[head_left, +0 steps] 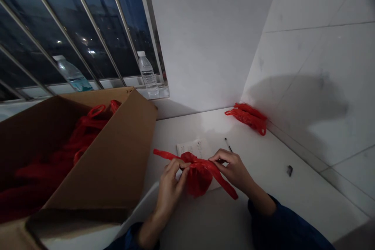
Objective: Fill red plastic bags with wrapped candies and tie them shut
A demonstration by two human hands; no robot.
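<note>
Item: red plastic bag, pinched shut-fingered by your left hand and right hand; keep both ends taut while knotting.

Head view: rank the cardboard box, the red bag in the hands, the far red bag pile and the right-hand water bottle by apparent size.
1. cardboard box, much the largest, though nearest the camera.
2. red bag, pinched by left hand and right hand.
3. far red bag pile.
4. water bottle; close to the pile, so the order is unsure.
</note>
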